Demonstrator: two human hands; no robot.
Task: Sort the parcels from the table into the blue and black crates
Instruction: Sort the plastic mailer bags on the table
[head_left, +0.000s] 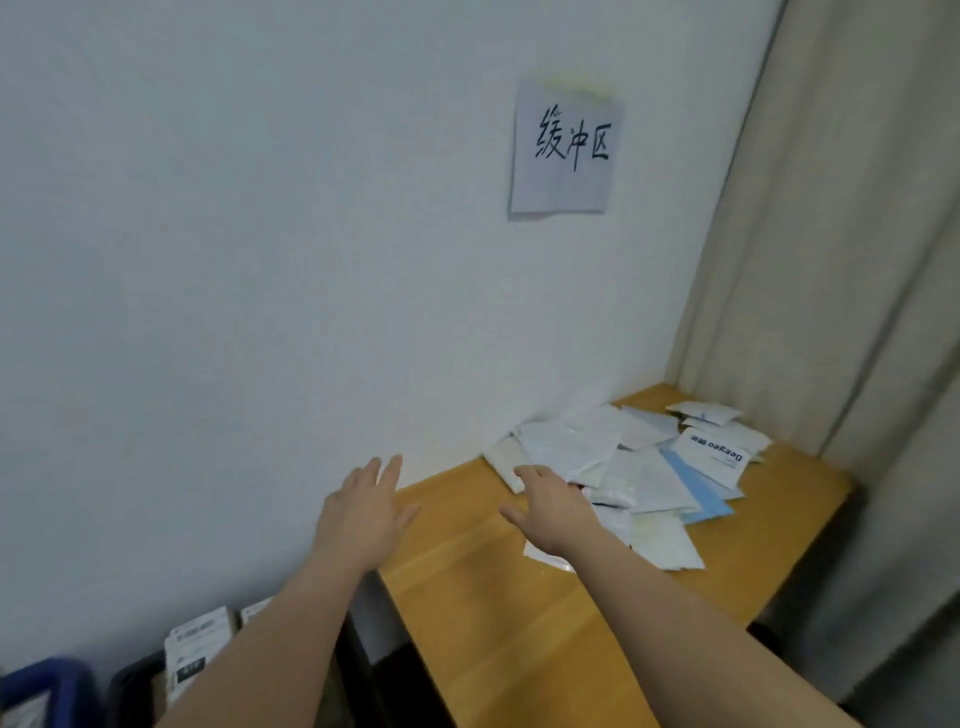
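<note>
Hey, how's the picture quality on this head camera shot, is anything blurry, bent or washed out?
In the head view the light is soft and even, with no harsh glare; the whole frame looks slightly smeared, so print on the parcels is mostly unreadable. Wide-angle distortion tilts the wall sign and curtain. Both the left hand and right hand are soft-edged, and the blue crate sits dim at the corner.

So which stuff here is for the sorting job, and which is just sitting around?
For the job:
- pile of parcels on the wooden table
- blue crate
- black crate with parcels standing in it
- left hand and right hand, both open and holding nothing

Just there:
- handwritten paper sign on the wall
- beige curtain
</note>
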